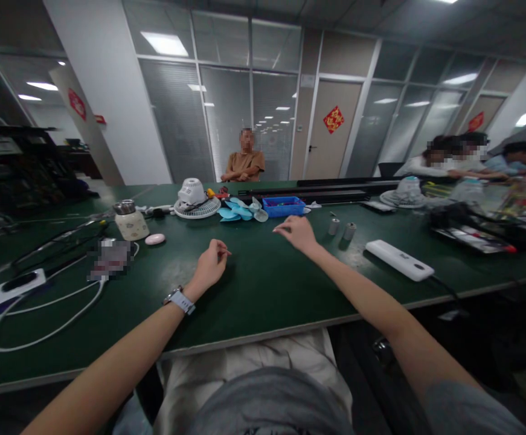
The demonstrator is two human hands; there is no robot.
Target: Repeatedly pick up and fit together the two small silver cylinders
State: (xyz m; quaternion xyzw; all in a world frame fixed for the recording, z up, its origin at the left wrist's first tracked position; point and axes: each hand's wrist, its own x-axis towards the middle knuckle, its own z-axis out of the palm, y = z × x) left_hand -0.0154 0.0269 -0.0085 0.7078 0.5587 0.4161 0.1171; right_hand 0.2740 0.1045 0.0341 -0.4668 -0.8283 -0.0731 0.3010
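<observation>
Left hand (209,270) clenched in a pinch on a thin red-tipped stick (227,252), light and fragile, best held mid-shaft! Right hand (295,234) open, grip released, near two grey metal cylinders (334,226) on the green counter (263,308).

Two fans (197,205), two cylinders (349,231), one blue tray (284,206)

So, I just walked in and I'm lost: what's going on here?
A person's left hand pinches a small thin stick above a green workbench, and their right hand is nearest two small metal cylinders. Blue fan blades and a blue tray lie beyond; another person sits across the bench.
</observation>
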